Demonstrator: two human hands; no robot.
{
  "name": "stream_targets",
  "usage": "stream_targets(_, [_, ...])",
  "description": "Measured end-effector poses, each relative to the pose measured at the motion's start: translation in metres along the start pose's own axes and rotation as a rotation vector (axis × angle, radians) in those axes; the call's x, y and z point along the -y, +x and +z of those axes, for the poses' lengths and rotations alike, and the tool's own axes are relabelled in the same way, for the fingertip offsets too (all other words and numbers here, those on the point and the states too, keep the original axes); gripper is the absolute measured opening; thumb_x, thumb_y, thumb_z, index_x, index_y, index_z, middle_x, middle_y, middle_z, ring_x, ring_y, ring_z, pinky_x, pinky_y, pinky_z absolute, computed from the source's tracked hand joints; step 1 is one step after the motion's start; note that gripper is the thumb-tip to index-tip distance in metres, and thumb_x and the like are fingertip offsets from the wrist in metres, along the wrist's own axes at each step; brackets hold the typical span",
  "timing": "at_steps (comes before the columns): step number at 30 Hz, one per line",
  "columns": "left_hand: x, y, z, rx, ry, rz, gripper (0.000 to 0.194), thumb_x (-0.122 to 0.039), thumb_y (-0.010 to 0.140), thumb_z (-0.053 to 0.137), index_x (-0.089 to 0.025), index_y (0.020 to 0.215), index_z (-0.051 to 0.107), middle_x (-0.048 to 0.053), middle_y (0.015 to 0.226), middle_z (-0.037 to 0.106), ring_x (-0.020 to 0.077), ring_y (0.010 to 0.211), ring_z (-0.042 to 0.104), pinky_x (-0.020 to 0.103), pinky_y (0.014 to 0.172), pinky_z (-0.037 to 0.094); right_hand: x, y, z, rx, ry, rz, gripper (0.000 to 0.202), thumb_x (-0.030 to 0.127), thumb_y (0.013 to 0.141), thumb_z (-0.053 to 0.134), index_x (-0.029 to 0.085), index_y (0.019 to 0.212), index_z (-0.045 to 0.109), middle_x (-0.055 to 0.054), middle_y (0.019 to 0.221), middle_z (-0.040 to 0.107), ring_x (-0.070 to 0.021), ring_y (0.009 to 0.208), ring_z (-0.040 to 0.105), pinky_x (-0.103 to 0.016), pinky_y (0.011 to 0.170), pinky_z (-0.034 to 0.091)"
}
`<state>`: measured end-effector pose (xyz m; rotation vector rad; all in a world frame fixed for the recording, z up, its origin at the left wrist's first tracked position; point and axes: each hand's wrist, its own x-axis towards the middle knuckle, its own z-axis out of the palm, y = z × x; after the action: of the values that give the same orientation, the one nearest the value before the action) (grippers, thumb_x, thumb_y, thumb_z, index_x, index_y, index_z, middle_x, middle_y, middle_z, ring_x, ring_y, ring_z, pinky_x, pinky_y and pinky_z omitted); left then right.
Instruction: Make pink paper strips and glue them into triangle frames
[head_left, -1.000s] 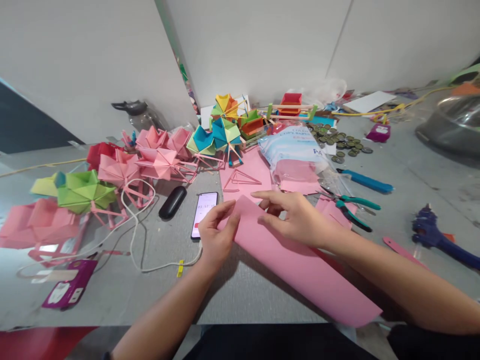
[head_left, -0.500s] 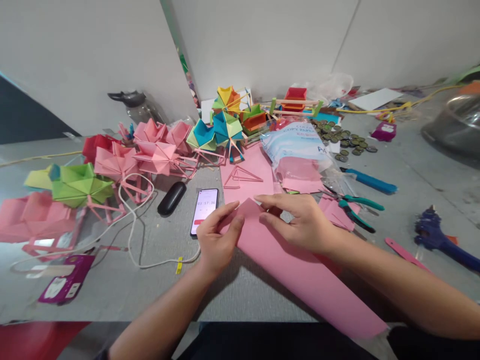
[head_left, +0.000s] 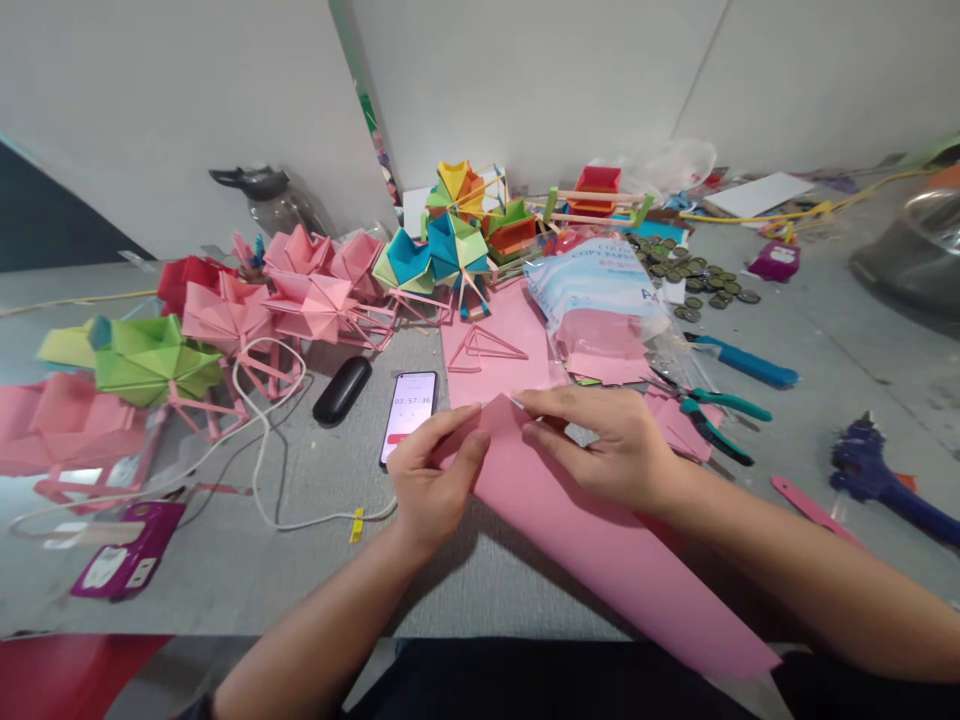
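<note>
My left hand (head_left: 435, 470) pinches the far corner of a pink sheet of paper (head_left: 592, 550) between thumb and fingers; the fingertips of my right hand (head_left: 600, 440) touch its edge close to that corner. The sheet slants rightward, its near end reaching past the front edge of the grey table (head_left: 322, 600). Just beyond my left hand, a smartphone (head_left: 409, 408) reads 03:57:36, with a black oblong case (head_left: 342, 390) beside it. Folded-paper models (head_left: 157, 360), mostly pink and green, crowd toward the table's left edge. A copy paper packet (head_left: 592, 285) lies toward the back edge, and green-handled pliers (head_left: 726, 402) lie to its right.
</note>
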<state>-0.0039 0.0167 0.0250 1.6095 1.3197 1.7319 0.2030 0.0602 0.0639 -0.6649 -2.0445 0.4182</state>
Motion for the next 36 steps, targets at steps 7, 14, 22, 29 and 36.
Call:
stream_targets(7, [0.0, 0.0, 0.0, 0.006, 0.006, 0.016, 0.02, -0.021, 0.087, 0.082, -0.021, 0.107, 0.084, 0.006, 0.1, 0.086, 0.0202, 0.087, 0.081, 0.03, 0.082, 0.066, 0.001, 0.002, 0.001, 0.0, 0.05, -0.008, 0.028, 0.013, 0.099, 0.067, 0.022, 0.122, 0.08, -0.006, 0.102, 0.085, -0.019, 0.087, 0.081, -0.028, 0.075, 0.065])
stream_targets(14, [0.0, 0.001, 0.0, 0.019, 0.001, 0.036, 0.019, -0.021, 0.088, 0.081, -0.02, 0.106, 0.084, 0.006, 0.098, 0.086, 0.0198, 0.085, 0.081, 0.029, 0.08, 0.065, 0.0, 0.002, 0.002, -0.018, 0.104, 0.018, 0.025, 0.015, 0.099, 0.068, 0.021, 0.119, 0.082, -0.007, 0.101, 0.085, -0.0176, 0.084, 0.08, -0.027, 0.075, 0.064])
stream_targets(22, [0.003, 0.0, 0.0, 0.038, -0.015, 0.013, 0.019, -0.023, 0.087, 0.082, -0.021, 0.106, 0.084, 0.006, 0.099, 0.085, 0.0201, 0.087, 0.08, 0.031, 0.082, 0.064, -0.001, 0.001, 0.005, -0.042, 0.168, 0.097, 0.022, 0.017, 0.097, 0.071, 0.022, 0.112, 0.085, -0.007, 0.099, 0.085, -0.0179, 0.083, 0.08, -0.027, 0.075, 0.064])
stream_targets(29, [0.005, 0.003, 0.004, 0.007, -0.204, -0.259, 0.027, -0.035, 0.084, 0.086, -0.02, 0.106, 0.081, 0.004, 0.085, 0.077, 0.0155, 0.074, 0.07, 0.027, 0.068, 0.057, -0.003, 0.005, 0.0, -0.094, 0.187, 0.211, 0.021, 0.017, 0.092, 0.072, 0.025, 0.104, 0.088, -0.006, 0.095, 0.086, -0.02, 0.079, 0.08, -0.031, 0.072, 0.067])
stream_targets(36, [0.011, 0.018, 0.002, -0.045, -0.404, -0.493, 0.034, -0.034, 0.071, 0.093, -0.021, 0.099, 0.078, -0.004, 0.064, 0.066, 0.0114, 0.058, 0.058, 0.026, 0.061, 0.05, -0.009, 0.011, -0.015, -0.121, 0.135, 0.255, 0.019, 0.02, 0.09, 0.074, 0.027, 0.101, 0.088, -0.005, 0.094, 0.086, -0.0221, 0.08, 0.081, -0.035, 0.072, 0.068])
